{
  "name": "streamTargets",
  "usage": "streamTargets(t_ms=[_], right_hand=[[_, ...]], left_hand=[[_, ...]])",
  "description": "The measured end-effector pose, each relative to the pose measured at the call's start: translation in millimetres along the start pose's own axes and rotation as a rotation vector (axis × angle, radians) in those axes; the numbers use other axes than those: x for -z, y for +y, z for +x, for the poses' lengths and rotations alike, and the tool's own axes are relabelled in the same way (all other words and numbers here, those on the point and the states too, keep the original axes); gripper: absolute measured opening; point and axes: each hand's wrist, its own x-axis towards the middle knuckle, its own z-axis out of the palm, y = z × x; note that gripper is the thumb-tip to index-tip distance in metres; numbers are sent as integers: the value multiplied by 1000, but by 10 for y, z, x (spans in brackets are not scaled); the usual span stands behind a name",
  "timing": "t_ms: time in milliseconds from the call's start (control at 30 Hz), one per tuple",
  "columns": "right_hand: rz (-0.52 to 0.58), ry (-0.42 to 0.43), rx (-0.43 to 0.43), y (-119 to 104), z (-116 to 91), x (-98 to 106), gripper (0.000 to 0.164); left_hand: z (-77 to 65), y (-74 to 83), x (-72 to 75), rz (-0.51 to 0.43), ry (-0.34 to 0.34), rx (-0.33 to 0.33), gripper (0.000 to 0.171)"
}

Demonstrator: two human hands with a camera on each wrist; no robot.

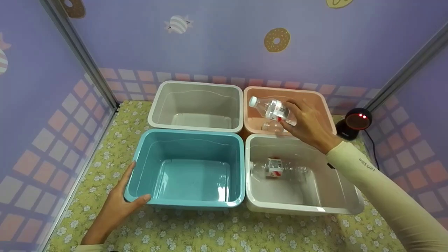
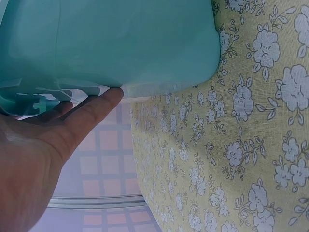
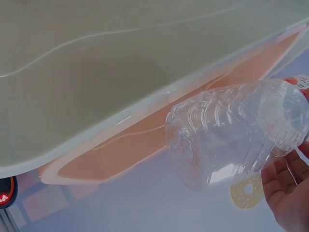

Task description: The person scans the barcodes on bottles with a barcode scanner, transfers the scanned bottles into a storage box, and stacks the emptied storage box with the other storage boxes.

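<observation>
My right hand [image 1: 309, 120] grips a clear plastic bottle [image 1: 276, 110] with a pale cap and a red-and-white label. It is held tilted over the orange bin [image 1: 290, 91], cap toward the left. The right wrist view shows the ribbed base of this bottle [image 3: 231, 130]. Another clear bottle [image 1: 273, 126] is partly visible lower in the orange bin. My left hand [image 1: 120, 196] touches the front left corner of the blue bin [image 1: 196, 203]. Its fingers [image 2: 99, 108] lie straight along the bin's outer side, the thumb near the front rim.
At the front right, a light grey bin [image 1: 297, 208] holds a labelled clear bottle [image 1: 274, 167] lying on its side. A grey bin [image 1: 196, 84] stands at the back left. A black device with red lights [image 1: 358, 119] stands by the right wall, its cable trailing. Flowered cloth [image 1: 224, 231] covers the table.
</observation>
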Motion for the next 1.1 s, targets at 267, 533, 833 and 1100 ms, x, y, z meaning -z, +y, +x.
streamTargets(t_ms=[267,533,833,1100], right_hand=[[-35,-19,12,-61,93,-64,54],[-1,-70,19,-166,183,-154,55],[11,-113,42,-281,316,-233,51],[0,-137,27,-344,390,-268,53]], left_hand=[[-19,-15,-15,-31,1,32,109],[-48,-48,-17,-11,-2,63,108],[-30,-30,-10,11,-10,55,108],[1,-3,1,7,-12,26,108]])
